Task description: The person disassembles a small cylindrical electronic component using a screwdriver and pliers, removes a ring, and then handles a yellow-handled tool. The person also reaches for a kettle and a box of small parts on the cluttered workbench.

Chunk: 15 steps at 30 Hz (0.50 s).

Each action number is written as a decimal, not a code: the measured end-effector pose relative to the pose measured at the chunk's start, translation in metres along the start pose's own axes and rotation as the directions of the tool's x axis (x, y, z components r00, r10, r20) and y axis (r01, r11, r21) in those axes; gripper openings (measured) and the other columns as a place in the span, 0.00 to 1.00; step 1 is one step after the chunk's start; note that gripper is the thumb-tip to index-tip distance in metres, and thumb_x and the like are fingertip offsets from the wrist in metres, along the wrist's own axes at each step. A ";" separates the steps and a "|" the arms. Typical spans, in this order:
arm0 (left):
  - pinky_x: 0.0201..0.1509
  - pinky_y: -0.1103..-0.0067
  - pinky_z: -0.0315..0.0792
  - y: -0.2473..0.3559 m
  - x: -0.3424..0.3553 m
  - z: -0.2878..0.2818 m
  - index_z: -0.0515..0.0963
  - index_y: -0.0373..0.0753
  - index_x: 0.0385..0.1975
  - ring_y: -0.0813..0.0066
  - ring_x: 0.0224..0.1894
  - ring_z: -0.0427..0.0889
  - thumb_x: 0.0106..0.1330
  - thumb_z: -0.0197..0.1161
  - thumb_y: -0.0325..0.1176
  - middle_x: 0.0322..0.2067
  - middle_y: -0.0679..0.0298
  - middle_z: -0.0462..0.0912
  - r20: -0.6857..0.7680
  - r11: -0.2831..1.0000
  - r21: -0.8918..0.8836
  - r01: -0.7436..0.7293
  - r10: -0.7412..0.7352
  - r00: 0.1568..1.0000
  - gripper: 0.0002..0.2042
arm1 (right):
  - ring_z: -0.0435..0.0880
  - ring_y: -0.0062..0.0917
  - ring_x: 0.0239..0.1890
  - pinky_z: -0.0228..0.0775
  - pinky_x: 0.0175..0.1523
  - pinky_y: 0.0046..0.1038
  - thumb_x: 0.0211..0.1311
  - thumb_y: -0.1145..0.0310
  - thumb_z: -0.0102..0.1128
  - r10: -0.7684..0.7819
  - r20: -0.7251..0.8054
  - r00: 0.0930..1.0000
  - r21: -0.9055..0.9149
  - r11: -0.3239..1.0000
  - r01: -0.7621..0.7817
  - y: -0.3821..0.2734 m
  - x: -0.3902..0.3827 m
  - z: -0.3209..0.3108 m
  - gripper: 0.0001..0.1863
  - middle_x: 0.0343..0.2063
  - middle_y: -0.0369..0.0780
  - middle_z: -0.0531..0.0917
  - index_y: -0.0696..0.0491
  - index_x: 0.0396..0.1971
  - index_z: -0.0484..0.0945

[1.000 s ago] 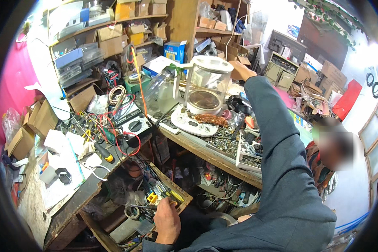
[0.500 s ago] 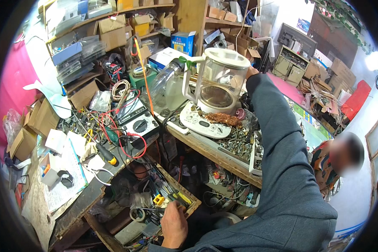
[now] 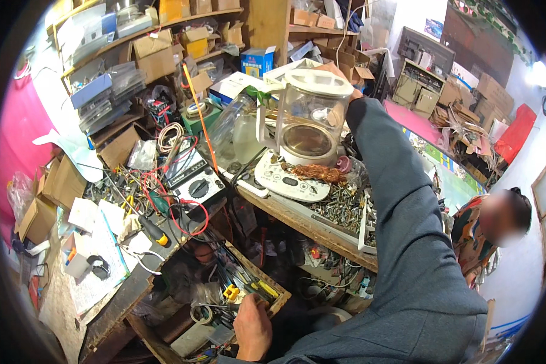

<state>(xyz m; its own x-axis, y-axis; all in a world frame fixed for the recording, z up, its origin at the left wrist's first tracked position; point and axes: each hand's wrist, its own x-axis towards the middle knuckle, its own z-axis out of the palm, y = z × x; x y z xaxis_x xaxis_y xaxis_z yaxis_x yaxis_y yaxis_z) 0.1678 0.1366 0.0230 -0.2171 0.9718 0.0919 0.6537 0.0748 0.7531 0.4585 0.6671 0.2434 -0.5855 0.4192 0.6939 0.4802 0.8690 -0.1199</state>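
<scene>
My left hand (image 3: 253,327) is closed over the front edge of an open wooden drawer (image 3: 258,267), which holds yellow-handled tools, a roll of tape (image 3: 201,313) and other hand tools. My right arm stretches far across the bench. My right hand (image 3: 355,95) is beside the lid of a glass electric kettle (image 3: 309,115); its fingers are hidden behind the kettle. The kettle stands on a white control base (image 3: 292,179). Behind the lid a pale, flat-sided thing (image 3: 290,68) shows in part. Copper wire (image 3: 315,173) lies across the base.
Loose screws (image 3: 346,209) lie heaped on the bench right of the base. A multimeter (image 3: 199,187) with red and black leads and a screwdriver (image 3: 154,231) are at the left. Boxes fill the shelves (image 3: 158,30) behind. Another person (image 3: 476,233) is at the right.
The pale thing behind the kettle's lid has come into view. My right hand has shifted slightly up beside the lid. My left hand stays at the drawer.
</scene>
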 end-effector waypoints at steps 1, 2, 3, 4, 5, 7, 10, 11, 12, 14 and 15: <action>0.43 0.57 0.75 0.000 -0.001 0.000 0.75 0.34 0.45 0.41 0.42 0.82 0.69 0.63 0.28 0.39 0.46 0.82 -0.005 1.000 0.000 -0.001 0.001 1.000 0.09 | 0.88 0.35 0.34 0.78 0.42 0.33 0.65 0.67 0.65 0.002 0.029 1.000 0.034 0.999 -0.003 -0.001 0.003 0.004 0.09 0.31 0.47 0.87 0.58 0.35 0.86; 0.43 0.57 0.75 0.001 -0.001 -0.001 0.75 0.34 0.45 0.40 0.42 0.82 0.69 0.63 0.28 0.38 0.46 0.82 -0.006 1.000 0.011 0.005 -0.004 1.000 0.09 | 0.88 0.35 0.34 0.78 0.42 0.33 0.64 0.67 0.65 0.007 0.061 0.998 0.074 0.997 -0.011 -0.003 0.004 0.006 0.09 0.31 0.48 0.87 0.58 0.36 0.86; 0.43 0.56 0.74 0.002 -0.001 -0.001 0.75 0.34 0.45 0.40 0.42 0.82 0.69 0.63 0.28 0.38 0.46 0.82 -0.006 1.000 0.021 0.009 -0.009 1.000 0.09 | 0.88 0.36 0.34 0.78 0.42 0.33 0.64 0.67 0.65 0.006 0.089 0.996 0.115 0.993 -0.016 -0.004 0.005 0.007 0.09 0.31 0.48 0.87 0.58 0.36 0.86; 0.43 0.56 0.74 0.003 -0.001 -0.002 0.75 0.34 0.44 0.40 0.42 0.82 0.69 0.64 0.28 0.38 0.46 0.82 -0.006 0.999 0.030 0.014 -0.013 1.000 0.09 | 0.88 0.36 0.34 0.78 0.42 0.34 0.64 0.67 0.65 0.001 0.112 0.994 0.150 0.988 -0.018 -0.004 0.008 0.005 0.09 0.31 0.48 0.87 0.58 0.36 0.86; 0.43 0.56 0.74 0.002 -0.001 -0.002 0.74 0.34 0.44 0.40 0.42 0.82 0.69 0.64 0.28 0.38 0.46 0.82 -0.008 0.999 0.044 0.014 -0.013 1.000 0.09 | 0.88 0.37 0.34 0.78 0.42 0.34 0.64 0.67 0.65 -0.001 0.121 0.993 0.172 0.985 -0.020 -0.005 0.009 0.008 0.09 0.31 0.49 0.87 0.57 0.36 0.86; 0.42 0.55 0.74 0.002 -0.001 0.001 0.74 0.34 0.44 0.39 0.42 0.82 0.69 0.64 0.28 0.38 0.46 0.82 -0.007 0.998 0.056 0.014 -0.014 1.000 0.09 | 0.88 0.38 0.34 0.78 0.42 0.34 0.64 0.66 0.65 0.008 0.062 0.998 0.061 0.998 -0.012 -0.007 0.010 0.005 0.09 0.32 0.49 0.87 0.57 0.36 0.86; 0.43 0.55 0.74 0.005 -0.001 0.000 0.75 0.33 0.45 0.40 0.41 0.82 0.69 0.63 0.28 0.37 0.45 0.82 -0.014 0.995 0.096 -0.002 0.003 1.000 0.09 | 0.89 0.44 0.37 0.79 0.44 0.38 0.62 0.63 0.66 0.036 -0.088 0.996 -0.305 0.950 -0.061 -0.012 0.010 0.000 0.12 0.34 0.51 0.88 0.56 0.37 0.87; 0.43 0.56 0.75 0.005 -0.003 0.001 0.75 0.33 0.46 0.40 0.41 0.82 0.69 0.62 0.28 0.37 0.45 0.82 -0.018 0.995 0.100 0.011 -0.009 1.000 0.09 | 0.88 0.47 0.41 0.80 0.46 0.41 0.61 0.60 0.65 0.074 -0.125 0.989 -0.287 0.952 -0.107 -0.014 0.012 0.000 0.15 0.37 0.52 0.88 0.55 0.41 0.87; 0.43 0.56 0.75 0.005 -0.002 0.002 0.75 0.33 0.46 0.40 0.41 0.82 0.69 0.62 0.28 0.37 0.44 0.83 -0.020 0.995 0.103 0.015 -0.013 1.000 0.09 | 0.88 0.48 0.41 0.80 0.47 0.41 0.61 0.59 0.65 0.093 -0.153 0.984 -0.325 0.935 -0.140 -0.012 0.016 -0.003 0.17 0.38 0.52 0.88 0.54 0.44 0.88; 0.43 0.56 0.75 0.005 -0.002 0.003 0.75 0.33 0.46 0.40 0.41 0.82 0.69 0.61 0.27 0.37 0.44 0.83 -0.026 0.994 0.107 0.002 0.001 1.000 0.09 | 0.89 0.44 0.41 0.80 0.48 0.39 0.59 0.59 0.66 0.126 -0.198 0.972 -0.347 0.918 -0.190 -0.009 0.017 -0.009 0.18 0.36 0.50 0.89 0.54 0.44 0.88; 0.43 0.56 0.75 0.005 -0.002 0.003 0.75 0.33 0.47 0.40 0.41 0.82 0.69 0.61 0.27 0.37 0.44 0.83 -0.033 0.994 0.108 -0.013 0.017 0.999 0.10 | 0.89 0.44 0.41 0.80 0.48 0.39 0.59 0.59 0.66 0.134 -0.182 0.974 -0.370 0.908 -0.194 -0.011 0.020 -0.010 0.18 0.36 0.51 0.89 0.54 0.44 0.88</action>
<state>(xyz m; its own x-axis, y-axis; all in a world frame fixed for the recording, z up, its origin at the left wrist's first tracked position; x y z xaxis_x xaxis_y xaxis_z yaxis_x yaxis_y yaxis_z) 0.1738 0.1358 0.0240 -0.2297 0.9651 0.1260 0.7313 0.0857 0.6767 0.4477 0.6631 0.2662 -0.3871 0.4772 0.7889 0.7918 0.6105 0.0193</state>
